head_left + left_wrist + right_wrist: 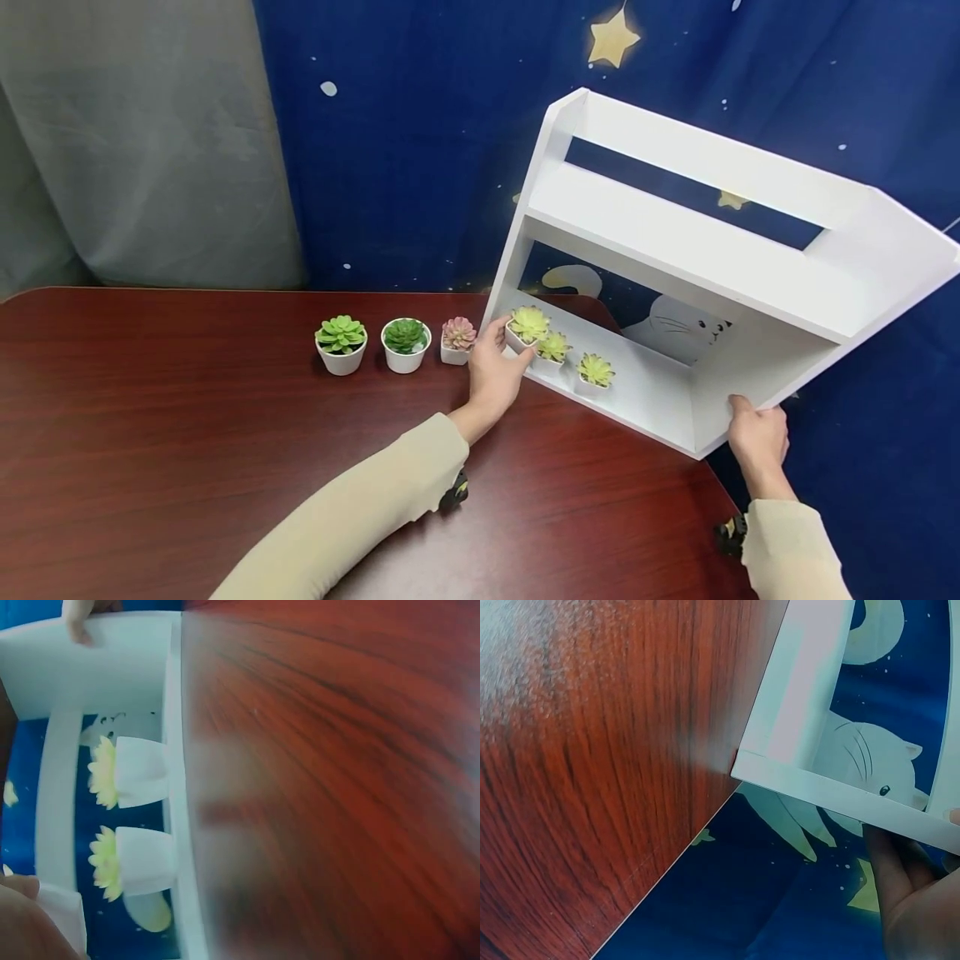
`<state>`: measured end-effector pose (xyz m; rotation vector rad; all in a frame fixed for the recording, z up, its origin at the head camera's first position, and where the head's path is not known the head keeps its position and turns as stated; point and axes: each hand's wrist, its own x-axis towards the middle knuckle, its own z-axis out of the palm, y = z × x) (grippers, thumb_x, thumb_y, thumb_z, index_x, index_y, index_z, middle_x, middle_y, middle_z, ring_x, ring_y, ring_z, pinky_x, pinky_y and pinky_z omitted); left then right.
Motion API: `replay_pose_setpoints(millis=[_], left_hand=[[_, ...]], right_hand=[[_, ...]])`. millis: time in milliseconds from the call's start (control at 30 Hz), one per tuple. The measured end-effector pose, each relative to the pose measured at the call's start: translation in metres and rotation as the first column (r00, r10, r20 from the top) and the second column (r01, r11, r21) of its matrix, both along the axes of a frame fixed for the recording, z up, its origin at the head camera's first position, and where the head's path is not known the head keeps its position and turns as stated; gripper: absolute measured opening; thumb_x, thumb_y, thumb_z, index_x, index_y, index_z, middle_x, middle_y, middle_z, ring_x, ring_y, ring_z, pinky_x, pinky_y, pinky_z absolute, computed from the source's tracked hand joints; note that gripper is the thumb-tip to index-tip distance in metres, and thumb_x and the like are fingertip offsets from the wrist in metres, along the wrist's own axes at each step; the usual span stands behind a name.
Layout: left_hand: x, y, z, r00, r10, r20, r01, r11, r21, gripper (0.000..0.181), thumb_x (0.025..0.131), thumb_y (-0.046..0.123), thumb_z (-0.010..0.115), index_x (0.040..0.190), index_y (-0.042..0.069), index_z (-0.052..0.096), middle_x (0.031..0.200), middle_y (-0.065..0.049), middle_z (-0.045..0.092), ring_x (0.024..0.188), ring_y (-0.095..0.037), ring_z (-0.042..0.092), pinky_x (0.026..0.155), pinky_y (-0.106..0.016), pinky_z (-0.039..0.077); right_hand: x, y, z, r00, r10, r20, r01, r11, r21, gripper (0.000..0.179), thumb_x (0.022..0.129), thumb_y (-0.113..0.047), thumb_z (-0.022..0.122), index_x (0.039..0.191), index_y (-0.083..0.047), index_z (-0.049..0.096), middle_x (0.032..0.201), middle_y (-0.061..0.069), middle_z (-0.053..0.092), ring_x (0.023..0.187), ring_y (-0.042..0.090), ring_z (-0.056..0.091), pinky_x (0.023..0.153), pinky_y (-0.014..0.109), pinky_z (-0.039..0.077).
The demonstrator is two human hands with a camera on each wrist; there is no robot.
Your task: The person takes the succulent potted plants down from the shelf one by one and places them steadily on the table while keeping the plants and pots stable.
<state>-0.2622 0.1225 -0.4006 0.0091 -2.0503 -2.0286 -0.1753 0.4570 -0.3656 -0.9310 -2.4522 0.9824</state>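
In the head view, a white shelf (772, 300) fills the right half of the frame, and the left hand (495, 371) reaches to the left end of its lower board, just right of the frame's middle. Thumb and fingers are closed about the small white pot of a yellow-green plant (528, 325), a firm-looking pinch with the hand only as far apart as the pot is wide. Two similar plants, the middle plant (552, 348) and the right-hand plant (595, 372), stand on that board, running down to the right. Three more, a bright green plant (341, 343), a dark green plant (406, 343) and a pink plant (457, 340), stand in a row on the brown table (187, 433), left of the hand. At lower right, the right hand (759, 437) grips the shelf's side panel. The step in hand seems to be handling one pot at the board while steadying the shelf; whether it is being set down or picked up, I cannot tell. The next move probably calls for keeping the pot upright and clear of its neighbour. In the left wrist view, the held pot shows at lower left, seemingly raised off the board. In the right wrist view, fingers lie beneath the panel at lower right, a thumb tip at the edge.
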Motion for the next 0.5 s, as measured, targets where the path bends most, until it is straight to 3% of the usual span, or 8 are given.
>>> replay_pose_setpoints(millis=[200,500], left_hand=[[0.011,-0.021,0.008,0.993,-0.114,-0.036,0.112,0.993,-0.044,0.062,0.08,0.009,0.084,0.137,0.004,0.059,0.137,-0.018,0.064,0.13,-0.028,0.061,0.111,-0.038,0.048],[0.019,-0.063,0.015,0.978,-0.2,-0.065,0.192,0.975,-0.113,0.06,0.079,0.012,0.086,0.135,0.008,0.062,0.131,-0.016,0.068,0.123,-0.025,0.066,0.105,-0.036,0.053]], right_hand=[[0.0,0.0,0.0,1.0,0.003,-0.002,-0.003,1.0,0.007,0.06,0.102,-0.039,0.04,0.137,0.007,0.052,0.14,0.036,0.052,0.13,0.052,0.048,0.11,0.062,0.034],[0.002,0.0,0.0,1.0,0.002,-0.007,-0.002,1.0,0.004,0.059,0.102,-0.039,0.04,0.137,0.007,0.051,0.14,0.036,0.052,0.131,0.052,0.047,0.11,0.062,0.034]])
